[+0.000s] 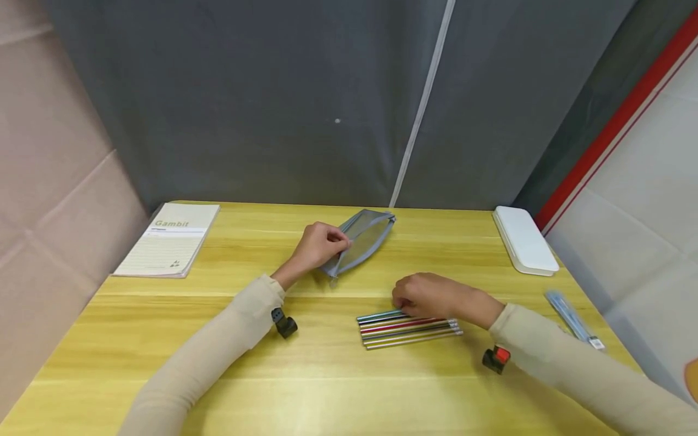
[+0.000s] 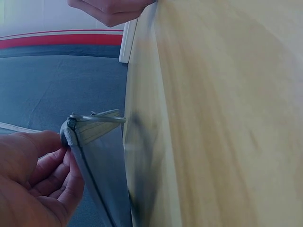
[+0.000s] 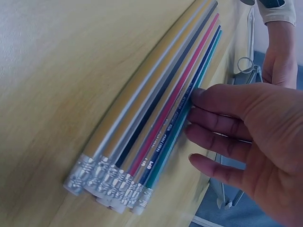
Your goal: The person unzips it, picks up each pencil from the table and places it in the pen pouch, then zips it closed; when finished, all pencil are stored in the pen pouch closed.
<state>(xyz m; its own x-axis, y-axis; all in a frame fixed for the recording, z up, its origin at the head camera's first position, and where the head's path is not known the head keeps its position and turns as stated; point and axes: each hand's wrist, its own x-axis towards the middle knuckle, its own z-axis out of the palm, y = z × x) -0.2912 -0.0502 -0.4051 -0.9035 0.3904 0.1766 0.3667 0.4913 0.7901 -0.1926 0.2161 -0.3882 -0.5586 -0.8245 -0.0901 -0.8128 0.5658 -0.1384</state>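
In the head view my left hand (image 1: 320, 245) pinches the near edge of a grey see-through zip pouch (image 1: 366, 239), whose mouth gapes toward me. The left wrist view shows thumb and fingertips at the corner of the pouch (image 2: 106, 158), beside its zip end. Several pencils (image 1: 411, 332) lie side by side on the table, with silver, red, black and teal barrels. Over their far side is my right hand (image 1: 431, 295). Its thumb and fingertips (image 3: 198, 97) touch the outermost teal pencil (image 3: 163, 153) in the right wrist view. White erasers in metal bands point right.
A notepad (image 1: 169, 239) lies at the back left of the wooden table (image 1: 272, 387). At the right stand a white case (image 1: 525, 240) and, nearer, a clear packet of slim blue things (image 1: 572, 318). A grey partition (image 1: 245, 109) rises behind the table.
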